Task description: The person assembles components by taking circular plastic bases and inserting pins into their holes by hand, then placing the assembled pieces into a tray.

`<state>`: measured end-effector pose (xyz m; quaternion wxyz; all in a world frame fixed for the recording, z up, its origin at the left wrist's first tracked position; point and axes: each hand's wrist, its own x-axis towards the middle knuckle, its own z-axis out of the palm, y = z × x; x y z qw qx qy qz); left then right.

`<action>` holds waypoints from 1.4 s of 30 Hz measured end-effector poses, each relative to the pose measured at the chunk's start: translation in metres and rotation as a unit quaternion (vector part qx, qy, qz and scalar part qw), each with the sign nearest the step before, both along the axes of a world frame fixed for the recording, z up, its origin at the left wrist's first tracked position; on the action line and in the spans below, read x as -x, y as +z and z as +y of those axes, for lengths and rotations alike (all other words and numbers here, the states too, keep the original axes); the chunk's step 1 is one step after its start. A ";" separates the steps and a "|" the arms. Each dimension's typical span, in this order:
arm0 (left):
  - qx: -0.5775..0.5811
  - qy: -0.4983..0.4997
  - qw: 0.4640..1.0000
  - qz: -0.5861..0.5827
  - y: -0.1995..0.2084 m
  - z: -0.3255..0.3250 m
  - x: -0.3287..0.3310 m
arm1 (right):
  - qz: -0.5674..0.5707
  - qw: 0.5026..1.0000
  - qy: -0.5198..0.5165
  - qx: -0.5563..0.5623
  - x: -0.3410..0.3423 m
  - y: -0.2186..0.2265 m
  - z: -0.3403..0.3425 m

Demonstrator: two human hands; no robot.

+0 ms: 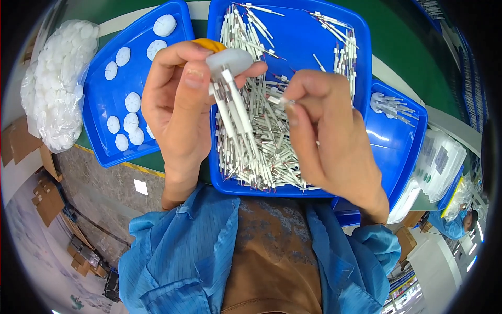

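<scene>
My left hand (183,99) is closed on a white round disc (230,61), held above the middle blue tray. Several thin white sticks (238,107) with grey metallic parts hang down from the disc. Something orange (210,44) shows at the fingers behind it; I cannot tell its kind. To the right of the disc, my right hand (332,131) pinches a small white-ended stick (274,99) between thumb and forefinger, most of it hidden. Under both hands, the blue tray (293,21) holds a heap of loose white sticks (272,141), some with reddish ends.
At the left, a blue tray (97,131) carries several white round discs (132,102). Beside it lies a clear bag of white pieces (60,83). On the right, another blue tray (387,162) contains a disc with sticks (392,106). Clear plastic trays (439,162) stand beyond; a co-worker (454,224) sits far right.
</scene>
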<state>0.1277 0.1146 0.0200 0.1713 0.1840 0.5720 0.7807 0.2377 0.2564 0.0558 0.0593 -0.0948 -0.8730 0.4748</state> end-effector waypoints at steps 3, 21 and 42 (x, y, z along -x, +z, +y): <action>-0.001 -0.012 1.000 0.011 0.000 -0.001 0.001 | 0.103 0.995 0.019 -0.002 0.007 -0.006 -0.004; -0.066 -0.114 0.986 0.106 -0.002 -0.001 0.000 | 0.073 0.992 -0.009 0.100 0.007 -0.002 -0.008; -0.041 -0.128 0.942 0.307 0.019 -0.012 0.007 | 0.313 0.933 0.014 -0.175 -0.008 0.003 -0.014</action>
